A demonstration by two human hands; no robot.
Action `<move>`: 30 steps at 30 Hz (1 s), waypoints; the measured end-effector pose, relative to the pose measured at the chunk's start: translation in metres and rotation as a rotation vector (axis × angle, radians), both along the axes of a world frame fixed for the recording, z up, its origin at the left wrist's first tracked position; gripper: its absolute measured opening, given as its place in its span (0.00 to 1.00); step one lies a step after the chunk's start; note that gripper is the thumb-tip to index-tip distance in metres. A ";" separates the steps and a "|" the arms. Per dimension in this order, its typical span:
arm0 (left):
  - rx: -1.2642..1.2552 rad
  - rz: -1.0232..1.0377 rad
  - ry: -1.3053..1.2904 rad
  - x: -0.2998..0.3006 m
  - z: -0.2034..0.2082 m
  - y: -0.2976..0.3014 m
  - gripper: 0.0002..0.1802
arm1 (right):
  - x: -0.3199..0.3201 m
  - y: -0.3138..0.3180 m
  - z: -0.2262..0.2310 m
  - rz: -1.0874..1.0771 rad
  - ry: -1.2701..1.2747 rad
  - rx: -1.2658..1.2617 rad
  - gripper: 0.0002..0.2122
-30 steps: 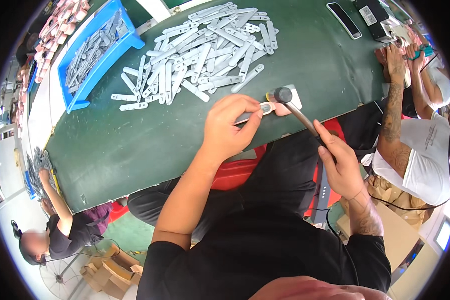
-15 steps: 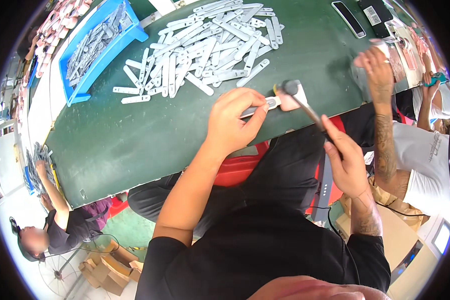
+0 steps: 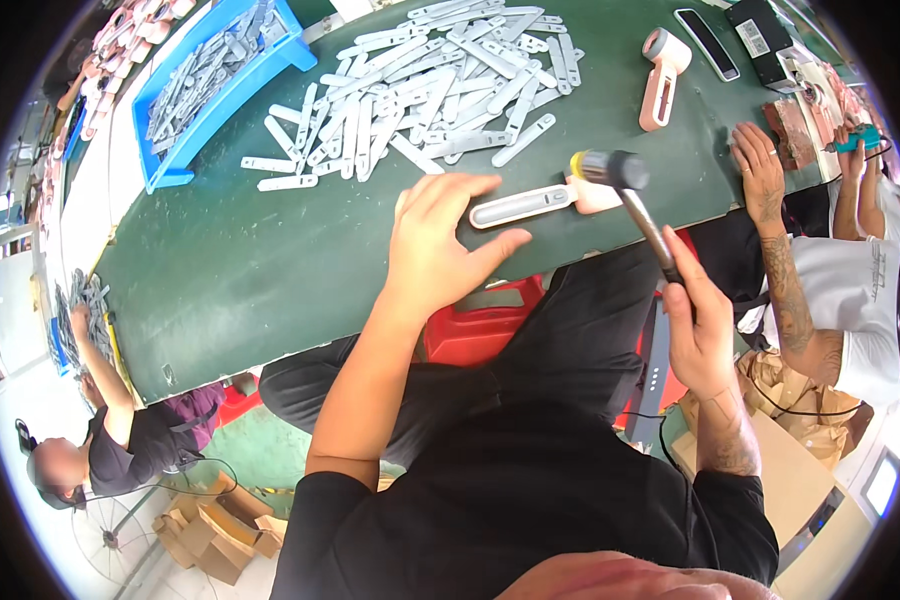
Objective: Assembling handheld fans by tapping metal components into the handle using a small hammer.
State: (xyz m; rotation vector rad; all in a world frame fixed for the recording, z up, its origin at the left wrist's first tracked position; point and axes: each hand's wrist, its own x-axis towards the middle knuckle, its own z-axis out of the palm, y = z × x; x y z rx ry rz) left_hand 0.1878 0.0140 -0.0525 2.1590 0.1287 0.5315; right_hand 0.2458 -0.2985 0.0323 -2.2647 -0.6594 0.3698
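Observation:
A pink-and-white handheld device [image 3: 522, 207] lies on the green table in front of me, a grey strip set in its long handle. My left hand [image 3: 432, 240] is open at the handle's left end, thumb and fingers spread apart around it, holding nothing. My right hand [image 3: 702, 330] is closed around the handle of a mallet [image 3: 652, 228]. The mallet's black-and-yellow head is over the device's wider pink end and hides part of it.
Loose grey strips [image 3: 440, 90] are heaped beyond my hands; more fill a blue bin [image 3: 232, 112] at far left. Another device [image 3: 658, 95], a phone [image 3: 707, 45] and a black box [image 3: 760, 38] lie at far right. A co-worker's hand [image 3: 760, 175] rests at the table's right.
My left hand has let go of the device's handle and opened. The mallet has shifted right. A second device now lies on the table, and the co-worker's hand has moved back toward the edge.

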 end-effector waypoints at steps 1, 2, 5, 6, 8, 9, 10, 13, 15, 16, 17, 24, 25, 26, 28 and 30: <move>0.055 -0.015 -0.011 -0.003 -0.010 0.006 0.21 | -0.002 0.003 0.004 0.002 -0.022 0.024 0.23; 0.107 -0.031 -0.029 -0.002 -0.014 0.008 0.19 | -0.004 0.006 0.008 0.011 -0.023 0.015 0.22; 0.061 -0.024 -0.044 -0.002 -0.021 0.006 0.16 | 0.000 0.024 -0.004 0.162 -0.030 -0.192 0.21; 0.055 -0.030 -0.038 -0.002 -0.021 0.007 0.16 | 0.001 0.024 -0.001 0.165 -0.034 -0.196 0.21; 0.060 -0.023 -0.042 -0.003 -0.021 0.006 0.15 | 0.002 0.023 0.003 0.184 -0.146 -0.180 0.20; 0.069 -0.021 -0.041 -0.004 -0.021 0.006 0.15 | 0.003 0.024 0.002 0.172 -0.210 -0.036 0.20; 0.066 -0.017 -0.044 -0.005 -0.021 0.006 0.15 | 0.003 0.024 -0.002 0.176 -0.212 -0.038 0.20; 0.064 -0.027 -0.040 -0.007 -0.022 0.006 0.15 | -0.004 0.024 -0.004 0.123 -0.084 -0.166 0.21; 0.094 -0.020 -0.041 -0.008 -0.024 0.010 0.16 | -0.003 0.028 0.003 0.135 -0.085 -0.188 0.21; 0.099 -0.014 -0.045 -0.008 -0.024 0.012 0.16 | -0.003 0.031 0.004 0.143 -0.080 -0.211 0.22; 0.090 -0.017 -0.047 -0.008 -0.023 0.010 0.19 | -0.005 0.035 0.000 0.143 -0.081 -0.212 0.22; 0.047 0.009 0.059 -0.001 -0.012 0.006 0.41 | 0.008 0.043 -0.004 0.243 -0.154 -0.084 0.26; 0.071 0.004 0.006 -0.001 -0.009 0.004 0.40 | 0.018 0.040 -0.013 0.207 -0.261 0.054 0.27; 0.083 -0.017 -0.066 0.004 -0.014 0.002 0.40 | 0.029 0.032 -0.020 0.159 -0.389 0.177 0.27; 0.140 -0.005 -0.095 -0.004 -0.020 0.011 0.39 | 0.042 0.027 -0.010 -0.116 -0.238 0.086 0.21; 0.141 0.027 -0.108 -0.009 -0.020 0.010 0.33 | 0.086 0.006 -0.043 -0.252 -0.469 0.039 0.11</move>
